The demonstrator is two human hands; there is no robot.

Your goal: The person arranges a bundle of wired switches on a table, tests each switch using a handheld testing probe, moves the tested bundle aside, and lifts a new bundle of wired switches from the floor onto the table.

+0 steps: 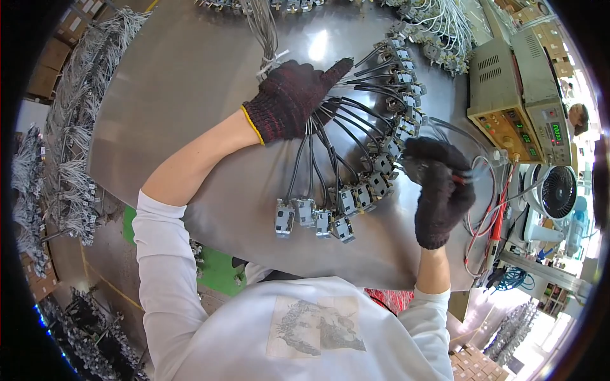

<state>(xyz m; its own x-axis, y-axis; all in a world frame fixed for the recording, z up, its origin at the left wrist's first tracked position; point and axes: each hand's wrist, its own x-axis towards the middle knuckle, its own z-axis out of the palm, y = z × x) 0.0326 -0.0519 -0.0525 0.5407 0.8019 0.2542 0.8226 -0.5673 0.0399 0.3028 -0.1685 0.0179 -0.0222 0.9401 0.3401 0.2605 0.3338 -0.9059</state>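
My left hand [289, 98], in a dark knitted glove with a yellow cuff, is closed round a bundle of cables. From it black cables [333, 152] fan out towards me and to the right. At their ends small silvery metal connectors [346, 202] lie in a curved row on the metal tabletop. My right hand [440, 187], also dark-gloved, is closed at the right end of the row, close to the connectors. It holds a slim object with a red part, mostly hidden by the fingers. Grey wires [270, 35] run from beyond my left hand to the far edge.
Two bench instruments [508, 130] with lit displays stand at the right. Red and white leads [492, 222] hang beside them, near a small black fan [559, 192]. More connectors with white wires [445, 38] are heaped far right. Hanging cable bundles [79, 127] stand off the table's left side.
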